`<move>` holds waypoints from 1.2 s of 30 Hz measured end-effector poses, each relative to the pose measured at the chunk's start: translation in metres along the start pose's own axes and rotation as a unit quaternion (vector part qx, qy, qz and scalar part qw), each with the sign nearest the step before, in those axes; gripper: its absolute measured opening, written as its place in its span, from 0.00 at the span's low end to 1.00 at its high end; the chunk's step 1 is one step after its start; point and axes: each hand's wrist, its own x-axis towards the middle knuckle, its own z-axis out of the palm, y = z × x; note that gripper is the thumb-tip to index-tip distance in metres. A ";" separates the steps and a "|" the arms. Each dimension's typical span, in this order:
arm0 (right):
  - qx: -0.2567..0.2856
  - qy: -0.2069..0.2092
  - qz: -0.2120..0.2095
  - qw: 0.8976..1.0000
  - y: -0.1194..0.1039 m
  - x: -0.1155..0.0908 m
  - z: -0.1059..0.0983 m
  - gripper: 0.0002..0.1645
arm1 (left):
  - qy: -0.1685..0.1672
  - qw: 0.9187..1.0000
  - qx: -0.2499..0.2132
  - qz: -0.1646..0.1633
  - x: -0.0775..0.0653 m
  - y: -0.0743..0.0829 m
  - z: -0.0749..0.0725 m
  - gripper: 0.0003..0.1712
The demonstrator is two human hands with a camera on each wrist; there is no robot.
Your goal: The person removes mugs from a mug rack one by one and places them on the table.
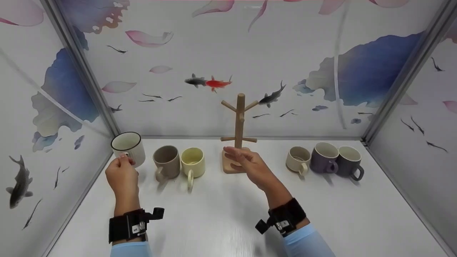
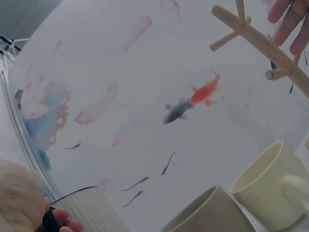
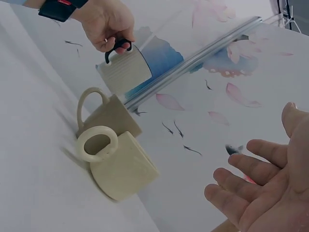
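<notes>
My left hand (image 1: 123, 176) pinches the black handle of a white mug (image 1: 137, 151) with a dark rim, at the far left of the table. The right wrist view shows that handle (image 3: 117, 47) between thumb and fingers. My right hand (image 1: 251, 167) is in front of the wooden mug tree (image 1: 239, 123), with fingers extended and nothing held; it hides part of the stand's base (image 1: 228, 166). In the right wrist view its palm and spread fingers (image 3: 256, 159) show. Whether it touches the stand cannot be told.
Right of the white mug stand a taupe mug (image 1: 167, 162) and a pale yellow mug (image 1: 193, 162). On the right side are a beige cup (image 1: 298, 159), a purple mug (image 1: 323, 157) and a dark grey mug (image 1: 348, 162). Printed panels (image 1: 285, 64) wall the table (image 1: 200, 217).
</notes>
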 end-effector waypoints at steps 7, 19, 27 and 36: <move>0.018 -0.026 0.024 0.999 0.005 0.003 0.014 0.37 | 0.002 0.999 -0.011 -0.034 0.013 -0.021 0.002 0.26; 0.024 -0.023 0.029 0.999 0.012 0.002 0.012 0.42 | 0.001 0.999 0.036 -0.025 0.024 -0.054 0.009 0.26; 0.028 -0.014 0.027 0.999 0.010 0.002 0.008 0.38 | -0.023 0.999 0.005 -0.044 0.025 -0.061 0.007 0.26; 0.020 -0.011 0.019 1.000 0.011 0.002 0.005 0.37 | -0.038 0.995 -0.028 -0.089 0.026 -0.063 0.007 0.22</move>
